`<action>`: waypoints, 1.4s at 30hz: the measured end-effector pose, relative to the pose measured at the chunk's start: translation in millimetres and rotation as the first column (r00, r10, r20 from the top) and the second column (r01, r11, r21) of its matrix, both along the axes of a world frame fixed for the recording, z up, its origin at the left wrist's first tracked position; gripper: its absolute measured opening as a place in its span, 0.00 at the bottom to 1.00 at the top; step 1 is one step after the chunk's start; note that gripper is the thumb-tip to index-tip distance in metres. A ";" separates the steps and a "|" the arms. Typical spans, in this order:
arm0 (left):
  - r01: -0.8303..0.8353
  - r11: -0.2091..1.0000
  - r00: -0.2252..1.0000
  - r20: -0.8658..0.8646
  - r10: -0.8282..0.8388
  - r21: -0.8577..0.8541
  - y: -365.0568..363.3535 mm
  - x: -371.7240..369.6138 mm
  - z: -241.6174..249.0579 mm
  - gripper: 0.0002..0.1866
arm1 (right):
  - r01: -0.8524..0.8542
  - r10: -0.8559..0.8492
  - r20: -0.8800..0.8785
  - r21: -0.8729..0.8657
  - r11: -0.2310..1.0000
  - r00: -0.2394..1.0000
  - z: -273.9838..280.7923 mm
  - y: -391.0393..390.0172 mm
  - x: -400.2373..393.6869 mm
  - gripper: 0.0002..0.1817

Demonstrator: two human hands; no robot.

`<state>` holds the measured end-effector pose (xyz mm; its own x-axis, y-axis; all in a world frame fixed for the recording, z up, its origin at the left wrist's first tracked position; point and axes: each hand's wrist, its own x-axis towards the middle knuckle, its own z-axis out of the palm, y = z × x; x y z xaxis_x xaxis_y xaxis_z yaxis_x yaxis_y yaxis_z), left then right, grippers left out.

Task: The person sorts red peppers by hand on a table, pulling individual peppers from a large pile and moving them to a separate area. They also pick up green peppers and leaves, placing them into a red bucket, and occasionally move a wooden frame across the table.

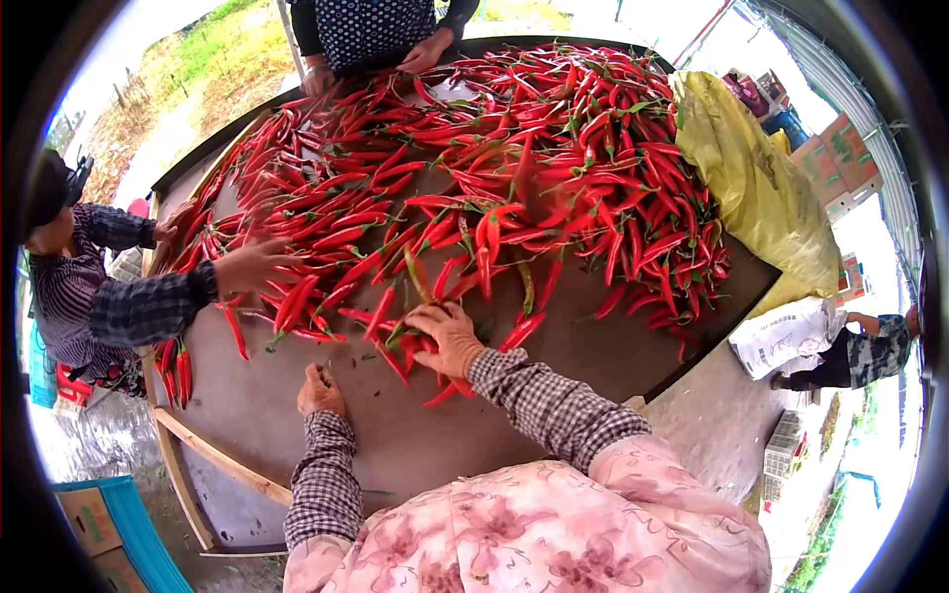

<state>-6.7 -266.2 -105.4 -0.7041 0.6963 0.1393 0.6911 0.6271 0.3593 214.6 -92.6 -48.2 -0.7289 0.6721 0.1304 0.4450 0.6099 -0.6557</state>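
Long red chili peppers [633, 168] with green stems lie in a wide heap across a dark table [554, 395]. At the heap's near edge, my right hand [447, 338] is curled over several red chili peppers [405, 348], some of them partly hidden under the fingers. A yellowish-green pepper [416, 275] sticks up just beyond those fingers. My left hand [321, 391] rests over the bare near part of the table, its fingers pinched together. Whatever may be between its fingertips is too small to make out.
At the left, a co-worker's hand [255, 267] reaches over the peppers. Another person's hands [427, 51] work at the far edge. A yellow sack [756, 188] lies against the heap's right side. Someone holds a white sack [788, 336] beyond the table. A wooden strip [222, 457] edges the near left.
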 end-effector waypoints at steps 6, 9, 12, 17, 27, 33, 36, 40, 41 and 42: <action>-0.001 1.000 1.000 -0.007 0.001 0.031 -0.5 -1.4 -5.5 0.06 | -0.136 0.141 -0.098 0.052 0.989 0.985 37.5 11.2 52.9 0.16; 0.004 0.998 1.000 -0.031 -0.002 0.064 -0.5 0.5 -5.5 0.06 | 0.190 -0.197 -0.346 -0.053 0.980 0.917 38.2 70.6 65.8 0.08; 0.001 0.997 0.999 -0.046 0.002 0.074 0.0 1.2 -4.4 0.06 | 0.456 -0.394 -0.372 0.095 0.885 0.841 31.7 146.9 63.7 0.13; -0.014 1.000 0.999 -0.037 0.014 0.015 0.8 0.6 -4.3 0.06 | 0.635 -0.598 0.303 -0.032 0.772 0.742 34.2 181.9 21.0 0.35; -0.017 1.000 1.000 0.010 0.017 0.004 1.2 1.7 -3.5 0.08 | 0.235 -0.274 0.244 0.176 0.956 0.930 -10.0 59.8 -54.7 0.17; -0.001 1.000 1.000 0.023 0.000 0.014 -1.5 -1.0 -5.7 0.09 | -0.015 -0.006 -0.329 -0.060 0.998 0.944 -8.9 6.9 -50.5 0.13; -0.021 1.000 0.999 0.035 0.021 -0.012 -2.4 -5.1 -13.6 0.08 | -0.062 -0.138 -0.509 -0.356 0.932 0.850 2.1 6.4 -26.3 0.11; -0.020 1.000 1.000 0.003 0.020 -0.017 -0.8 -4.0 -11.1 0.08 | 0.126 -0.349 -0.366 -0.513 0.849 0.863 24.5 36.7 34.4 0.13; -0.022 1.000 1.000 0.005 0.022 -0.018 1.4 -3.4 -9.4 0.08 | 0.159 -0.415 -0.356 -0.568 0.808 0.837 19.0 47.1 49.4 0.14; -0.023 0.999 1.000 0.007 0.023 -0.034 2.5 -2.0 -7.4 0.08 | 0.218 -0.504 -0.262 -0.674 0.706 0.823 25.5 55.8 66.0 0.14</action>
<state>-8.6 -263.7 -112.8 -0.7212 0.6839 0.1102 0.6734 0.6550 0.3428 280.6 -36.8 -22.6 -0.3851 0.9067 -0.1722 0.1555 -0.1202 -0.9805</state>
